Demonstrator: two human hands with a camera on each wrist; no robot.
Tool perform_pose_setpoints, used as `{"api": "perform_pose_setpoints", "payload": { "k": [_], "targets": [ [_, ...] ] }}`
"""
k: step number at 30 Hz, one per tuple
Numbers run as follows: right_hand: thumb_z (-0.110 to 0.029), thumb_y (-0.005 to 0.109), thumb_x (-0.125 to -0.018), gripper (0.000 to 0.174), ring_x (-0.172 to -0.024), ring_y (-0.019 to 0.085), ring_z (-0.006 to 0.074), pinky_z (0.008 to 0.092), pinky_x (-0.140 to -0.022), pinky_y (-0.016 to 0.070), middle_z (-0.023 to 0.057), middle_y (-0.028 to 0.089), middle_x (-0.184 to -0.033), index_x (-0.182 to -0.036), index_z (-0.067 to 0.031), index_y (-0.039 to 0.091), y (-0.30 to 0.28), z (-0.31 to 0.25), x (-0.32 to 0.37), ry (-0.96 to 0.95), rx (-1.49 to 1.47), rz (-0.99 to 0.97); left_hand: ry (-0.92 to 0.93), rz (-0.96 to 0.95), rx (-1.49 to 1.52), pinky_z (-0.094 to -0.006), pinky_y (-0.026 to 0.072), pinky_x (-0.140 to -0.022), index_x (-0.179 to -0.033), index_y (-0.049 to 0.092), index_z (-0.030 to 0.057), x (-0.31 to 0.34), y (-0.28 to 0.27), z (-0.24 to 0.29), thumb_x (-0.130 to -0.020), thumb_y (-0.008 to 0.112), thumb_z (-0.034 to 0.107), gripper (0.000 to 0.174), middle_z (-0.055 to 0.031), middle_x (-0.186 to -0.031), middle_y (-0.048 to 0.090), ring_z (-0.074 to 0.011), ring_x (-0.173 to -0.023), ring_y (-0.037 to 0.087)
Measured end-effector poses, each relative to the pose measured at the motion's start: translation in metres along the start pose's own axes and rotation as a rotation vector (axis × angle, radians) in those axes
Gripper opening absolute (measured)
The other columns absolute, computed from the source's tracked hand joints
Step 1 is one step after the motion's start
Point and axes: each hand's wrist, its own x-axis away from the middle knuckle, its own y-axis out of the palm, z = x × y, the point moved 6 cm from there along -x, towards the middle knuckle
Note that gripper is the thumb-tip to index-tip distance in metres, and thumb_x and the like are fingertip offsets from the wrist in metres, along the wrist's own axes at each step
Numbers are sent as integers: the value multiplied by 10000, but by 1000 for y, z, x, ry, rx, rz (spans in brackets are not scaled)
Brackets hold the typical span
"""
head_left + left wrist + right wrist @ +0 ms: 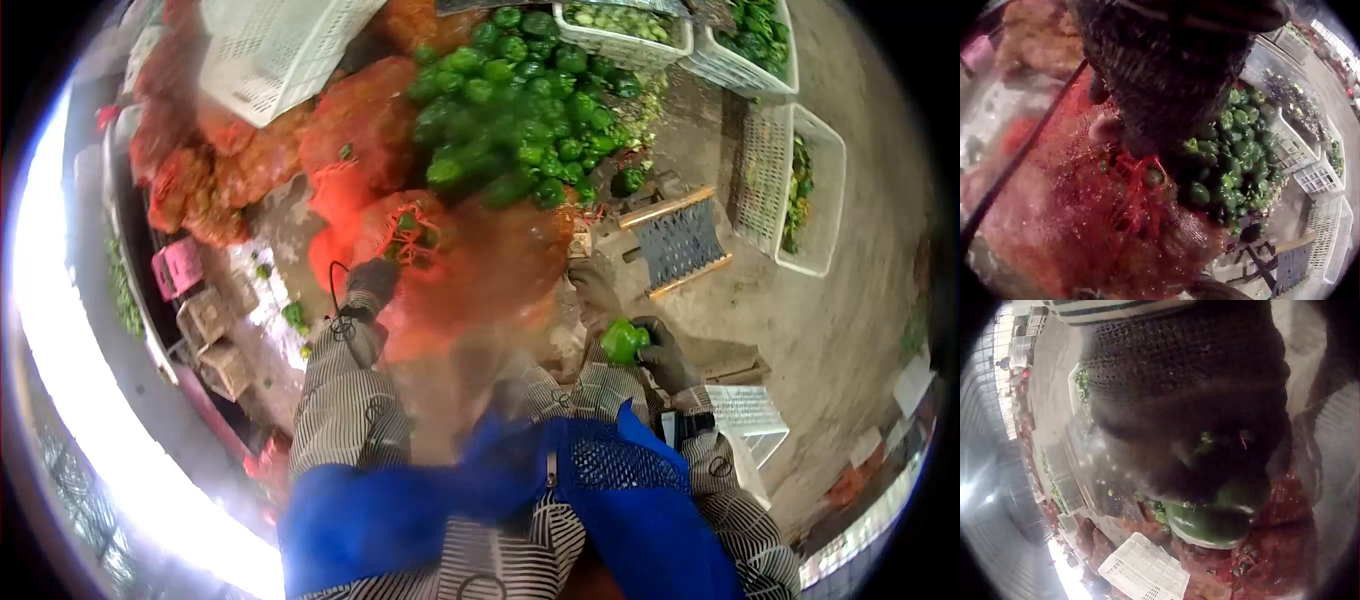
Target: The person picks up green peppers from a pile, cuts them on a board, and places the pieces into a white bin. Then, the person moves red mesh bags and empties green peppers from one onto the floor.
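Note:
A dark-gloved left hand [372, 283] grips the gathered red mesh of a large net sack [470, 260] at its mouth, where green peppers show through the cords. In the left wrist view the same glove [1166, 75] covers the top of the sack [1085, 219], its thumb at the mesh. The gloved right hand [668, 355] holds a bright green pepper [622, 341] near the person's knee, to the right of the sack. Up close in the right wrist view, the right glove [1185, 406] wraps over the pepper [1210, 522], whose lower side shows.
Beyond the sack lies a big pile of green peppers [540, 100]. Full red net sacks [360, 120] and a white crate [280, 60] stand at upper left. A low folding stool [685, 243] and another crate [815, 200] are at right, with a white basket [750, 415] behind the right hand.

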Motion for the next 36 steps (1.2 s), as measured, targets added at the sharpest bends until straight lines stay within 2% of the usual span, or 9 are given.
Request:
{"api": "perform_pose_setpoints", "payload": {
  "k": [5,12,17,24,29,31,33,34,36],
  "targets": [
    [-77,650,-778,475,-1003,557,203,319,-831,516,96,552,-1113,-1230,-8,521,27,-18,-51,-58,-81,87,-22,638,392,-486,492,-904,-1219,615,115,-24,-26,-11,-918,545,221,327,-158,-1208,621,-344,-1124,586],
    [88,632,-722,620,-1113,530,214,317,-963,465,101,518,-1200,-1307,-24,462,20,-33,-99,-540,562,319,206,436,1158,-354,489,-959,-1476,372,98,14,-114,135,-905,643,113,632,-141,-1454,438,-257,-1195,563],
    [15,691,-750,692,-1236,480,249,350,-1049,429,114,484,-1309,-1382,-51,416,48,-89,-71,-260,54,168,738,703,1104,-355,481,-986,-1540,194,96,48,-190,242,-836,713,28,878,-165,-1571,220,-292,-1289,484],
    [-134,746,-803,617,-1248,488,233,385,-1062,418,136,526,-1322,-1355,-39,487,52,-107,-17,-568,340,-60,564,418,1316,-349,524,-929,-1501,252,9,83,-195,301,-836,732,63,822,-175,-1490,372,-275,-1223,535],
    [-223,688,-877,503,-1226,506,231,379,-1042,424,139,556,-1314,-1318,-32,538,36,-89,27,-313,527,0,351,-18,1463,-317,561,-841,-1423,367,10,96,-165,326,-890,691,110,632,-135,-1232,577,-212,-1024,612],
    [-281,611,-935,441,-1170,551,232,366,-1020,436,135,599,-1270,-1306,-49,560,18,-60,17,-423,693,108,414,154,1623,-308,566,-824,-1364,429,27,90,-133,327,-904,669,90,523,-122,-1159,613,-194,-963,634],
    [-272,595,-945,408,-1172,550,239,366,-1018,434,137,596,-1276,-1293,-60,575,18,-85,38,-492,761,174,468,-263,2201,-306,574,-808,-1325,460,45,76,-121,350,-924,640,82,441,-129,-1160,611,-184,-939,645],
    [-268,586,-949,393,-1174,549,242,366,-1017,434,138,594,-1279,-1286,-65,583,22,-96,51,-523,796,194,456,20,2023,-325,568,-825,-1323,467,42,113,-153,345,-943,618,97,412,-130,-1162,607,-183,-948,648],
    [-259,570,-958,364,-1176,549,249,366,-1016,432,140,591,-1284,-1272,-76,599,29,-108,73,-586,865,220,510,38,1916,-331,564,-835,-1313,474,39,138,-173,350,-942,619,102,403,-128,-1170,602,-198,-988,638]
  ]
}}
